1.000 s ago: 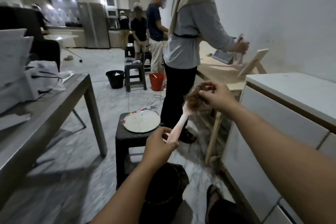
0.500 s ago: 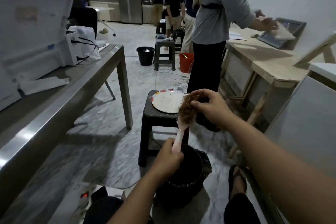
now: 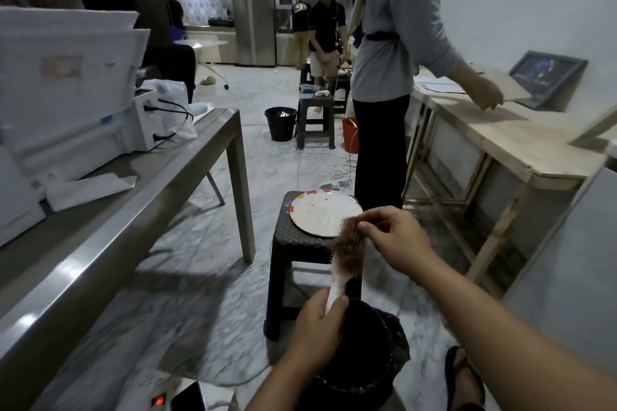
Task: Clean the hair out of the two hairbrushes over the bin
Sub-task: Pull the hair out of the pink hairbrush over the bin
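A pink hairbrush (image 3: 347, 252) matted with brown hair stands nearly upright over a black bin (image 3: 364, 357) with a dark liner. My left hand (image 3: 317, 327) grips the brush's handle at the bottom. My right hand (image 3: 394, 240) is at the top of the bristle head, fingertips pinching the brown hair there. The second hairbrush is not in view.
A dark stool (image 3: 300, 243) with a white plate (image 3: 324, 212) stands just behind the bin. A grey table (image 3: 140, 190) with a printer is on the left, a person (image 3: 390, 77) stands ahead, a wooden bench (image 3: 500, 143) is to the right. A power strip (image 3: 160, 397) lies on the floor.
The view has tilted down and the brush has come lower, closer to the bin. My right hand stays at the bristles, pinching the hair.
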